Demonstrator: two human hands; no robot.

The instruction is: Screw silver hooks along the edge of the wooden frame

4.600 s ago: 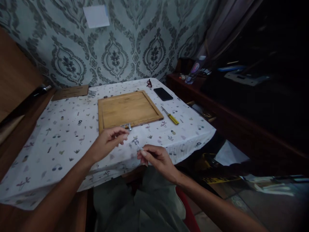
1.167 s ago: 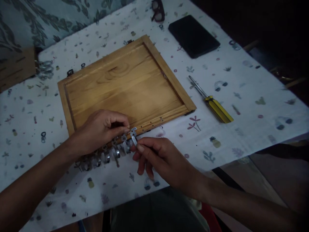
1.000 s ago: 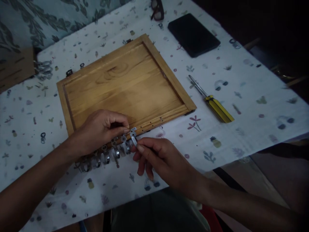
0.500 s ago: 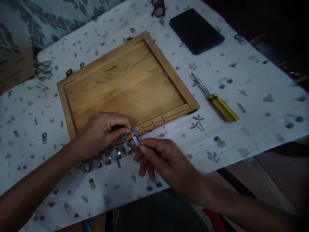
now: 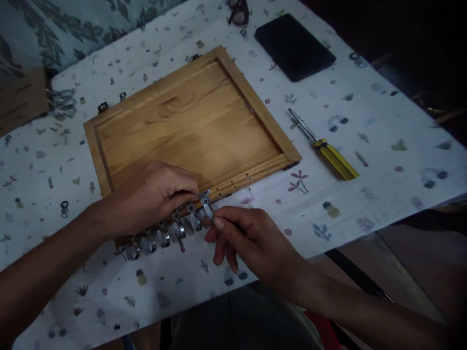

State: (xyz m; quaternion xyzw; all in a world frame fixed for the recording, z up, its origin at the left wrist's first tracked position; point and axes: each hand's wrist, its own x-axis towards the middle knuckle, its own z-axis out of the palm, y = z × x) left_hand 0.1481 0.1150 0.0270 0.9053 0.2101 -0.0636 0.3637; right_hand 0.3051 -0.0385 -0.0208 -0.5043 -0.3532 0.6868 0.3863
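Note:
A framed wooden panel lies on the patterned cloth, with small dark holes along its near edge. Several curved metal hooks hang in a row off that edge. My right hand pinches one metal hook by its curved end, and its flat plate lies against the near edge. At that plate, the fingertips of my left hand are pressed together over the frame; whatever is between them is too small to make out.
A screwdriver with a yellow handle lies right of the panel. Behind it are a black tablet-like object and dark glasses. Metal pieces sit beside a cardboard piece at the far left.
The view has shifted slightly. Both hands stay at the same hook, with my left hand a little flatter over the frame.

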